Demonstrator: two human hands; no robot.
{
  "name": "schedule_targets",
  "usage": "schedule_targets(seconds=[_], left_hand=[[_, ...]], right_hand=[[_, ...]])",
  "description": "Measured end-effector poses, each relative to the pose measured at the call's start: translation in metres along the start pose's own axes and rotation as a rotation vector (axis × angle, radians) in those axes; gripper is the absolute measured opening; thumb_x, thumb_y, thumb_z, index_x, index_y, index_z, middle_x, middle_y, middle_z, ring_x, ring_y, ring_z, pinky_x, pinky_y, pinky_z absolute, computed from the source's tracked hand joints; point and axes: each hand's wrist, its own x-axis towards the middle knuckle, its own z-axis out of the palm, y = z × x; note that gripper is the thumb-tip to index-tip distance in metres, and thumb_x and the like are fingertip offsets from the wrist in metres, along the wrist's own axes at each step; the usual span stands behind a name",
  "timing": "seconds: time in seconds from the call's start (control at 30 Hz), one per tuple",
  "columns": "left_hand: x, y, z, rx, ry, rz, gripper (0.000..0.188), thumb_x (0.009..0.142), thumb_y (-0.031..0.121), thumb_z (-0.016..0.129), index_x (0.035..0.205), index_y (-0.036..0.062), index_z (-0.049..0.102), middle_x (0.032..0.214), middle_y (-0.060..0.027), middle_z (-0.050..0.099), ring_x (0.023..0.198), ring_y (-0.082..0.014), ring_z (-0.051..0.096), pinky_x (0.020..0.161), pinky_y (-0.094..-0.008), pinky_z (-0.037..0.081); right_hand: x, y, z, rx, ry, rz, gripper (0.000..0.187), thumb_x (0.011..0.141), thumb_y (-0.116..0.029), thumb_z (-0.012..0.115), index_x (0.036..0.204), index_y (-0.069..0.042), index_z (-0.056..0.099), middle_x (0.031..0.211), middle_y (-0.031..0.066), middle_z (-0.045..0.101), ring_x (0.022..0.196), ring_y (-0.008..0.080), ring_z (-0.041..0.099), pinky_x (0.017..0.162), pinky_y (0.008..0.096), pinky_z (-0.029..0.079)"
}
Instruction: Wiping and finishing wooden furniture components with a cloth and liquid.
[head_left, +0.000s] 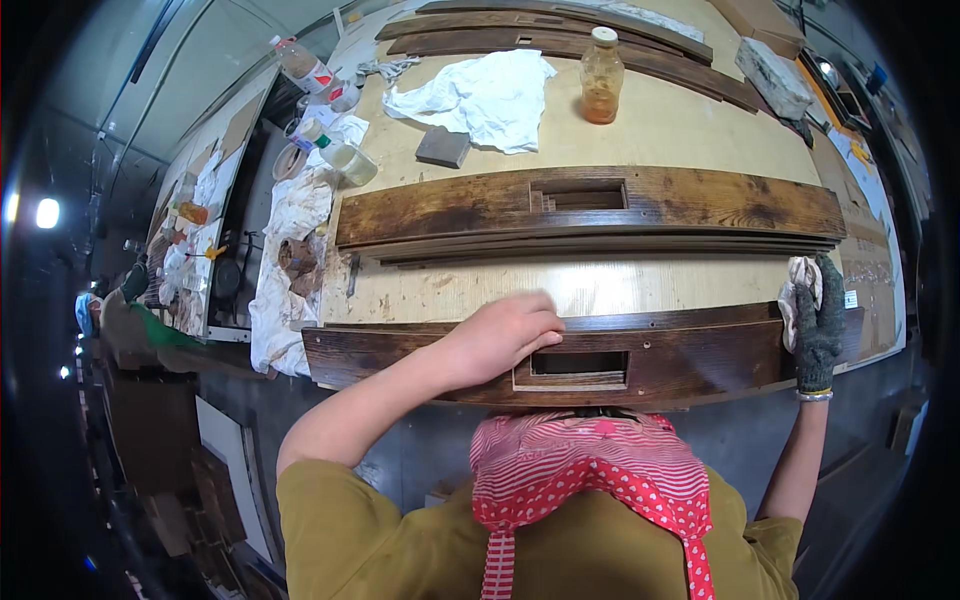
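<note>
A long, dark-stained wooden board [700,355] with a rectangular cutout lies along the near edge of the table. My bare left hand [505,338] rests on its far edge, just left of the cutout, fingers curled over the wood. At the board's right end, my right hand [822,335] wears a dark grey knit glove and presses a crumpled white rag [788,318] against the surface. Some of its fingers are hidden by the glove's angle. Farther back sits a stack of similar brown boards [430,212], the top one also with a cutout.
Beyond the stack are a dark sanding block [443,147], a white cloth [480,95] and a glass jar of amber liquid [601,85]. More boards [640,55] lie at the far edge. Bottles [345,160] and stained rags crowd the left. Another person [150,330] is at far left.
</note>
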Motion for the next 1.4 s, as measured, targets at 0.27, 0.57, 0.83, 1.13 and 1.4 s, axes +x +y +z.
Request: schedule_targets(seconds=[0.27,0.57,0.83,1.13,1.4], left_hand=[[0.015,-0.043,-0.057,0.464,-0.065,-0.275,0.029,0.089,0.027,0.059,0.107,0.0049,0.063,0.095,-0.0143,0.066,0.093,-0.0342,0.063,0.078,-0.0424,0.050],[0.026,-0.138,-0.019,0.216,-0.275,-0.407,0.055,0.093,0.024,0.052,0.133,-0.0095,0.038,0.128,-0.0287,0.049,0.122,-0.0395,0.047,0.103,-0.0436,0.039],[0.016,-0.134,-0.017,0.164,-0.129,-0.385,0.060,0.094,0.027,0.050,0.138,-0.0095,0.031,0.125,-0.0269,0.047,0.121,-0.0390,0.045,0.104,-0.0423,0.036],[0.029,-0.144,-0.015,0.195,-0.027,-0.422,0.058,0.094,0.031,0.051,0.133,-0.0097,0.038,0.125,-0.0254,0.048,0.121,-0.0375,0.046,0.103,-0.0419,0.037],[0.044,-0.149,-0.013,0.240,0.118,-0.378,0.058,0.092,0.032,0.055,0.131,-0.0086,0.040,0.122,-0.0242,0.050,0.117,-0.0377,0.048,0.101,-0.0424,0.039]], right_hand=[[0.044,-0.011,-0.004,-0.214,-0.433,-0.184,0.040,0.086,-0.021,0.062,0.120,0.000,0.058,0.117,0.0194,0.062,0.110,0.0326,0.059,0.097,0.0368,0.044],[0.096,-0.005,0.077,-0.590,-1.293,-0.280,0.034,0.080,-0.035,0.059,0.088,-0.004,0.070,0.094,0.0217,0.067,0.091,0.0386,0.064,0.081,0.0459,0.050],[0.087,0.011,0.084,-0.606,-1.156,-0.346,0.035,0.079,-0.032,0.062,0.097,-0.002,0.062,0.086,0.0226,0.066,0.086,0.0398,0.064,0.076,0.0486,0.050],[0.080,0.027,0.097,-0.539,-1.056,-0.339,0.027,0.078,-0.026,0.060,0.094,-0.004,0.061,0.088,0.0228,0.066,0.088,0.0381,0.063,0.079,0.0462,0.050],[0.084,0.016,0.086,-0.602,-0.937,-0.349,0.020,0.080,-0.024,0.057,0.093,-0.009,0.061,0.086,0.0180,0.066,0.087,0.0391,0.062,0.077,0.0485,0.049]])
